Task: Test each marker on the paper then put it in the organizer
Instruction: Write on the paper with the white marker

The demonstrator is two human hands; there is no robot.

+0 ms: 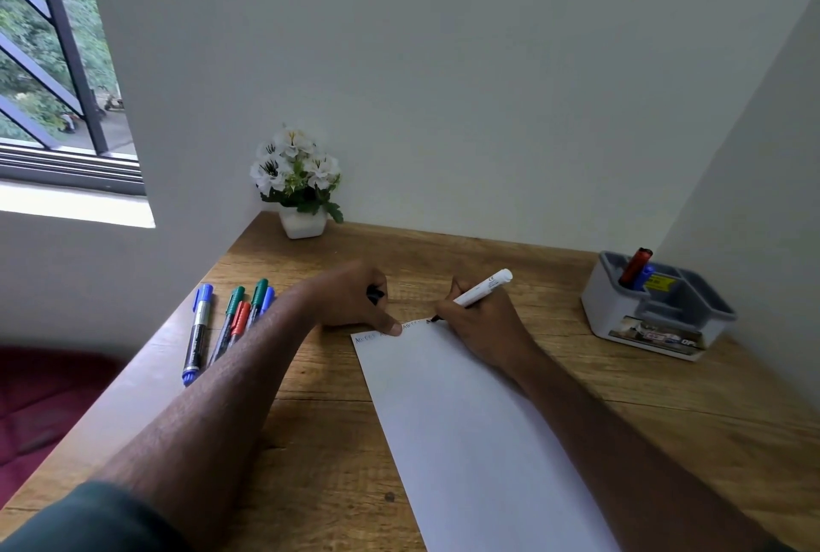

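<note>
White marker (pixel 481 289) sits pinched in the right hand (pixel 477 332), its black tip on the paper's (pixel 466 418) top edge. Left hand (pixel 355 301) curls round a black cap (pixel 375 295), thumb pressing the paper. Spare markers (pixel 230 321) lie left; the grey organizer (pixel 656 312) stands right on the wooden desk (pixel 310 440).

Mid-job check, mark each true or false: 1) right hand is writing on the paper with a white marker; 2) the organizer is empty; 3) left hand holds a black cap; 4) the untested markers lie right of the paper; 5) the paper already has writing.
1) True: the right hand presses the white marker to the paper.
2) False: the organizer holds a red marker and a blue one.
3) True: the left hand grips a black cap.
4) False: the loose markers lie left of it.
5) True.
</note>
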